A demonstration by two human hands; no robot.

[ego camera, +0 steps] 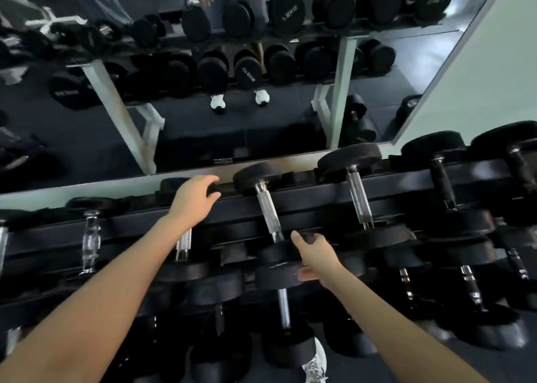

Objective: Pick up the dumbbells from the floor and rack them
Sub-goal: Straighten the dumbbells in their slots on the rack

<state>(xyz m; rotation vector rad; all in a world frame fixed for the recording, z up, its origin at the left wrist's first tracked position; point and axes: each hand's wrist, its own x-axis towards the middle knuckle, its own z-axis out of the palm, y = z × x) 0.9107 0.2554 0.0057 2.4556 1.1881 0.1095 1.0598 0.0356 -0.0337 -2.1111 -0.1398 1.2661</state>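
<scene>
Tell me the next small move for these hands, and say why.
Probably release both hands and draw back. The left hand cups the far head of a racked dumbbell, the right hand grips a black dumbbell head; both weights look seated on the rack.

dumbbell heads (255, 176): matte black, pale lettering on some
handles (268, 208): shiny silver, black on the far-right ones
rack rails (319, 196): black
rack legs (116, 112) in the mirror: white
floor (508, 365): dark blue-grey
wall (479, 77): pale greenish white
shoe (315, 362): white, grey laces
</scene>
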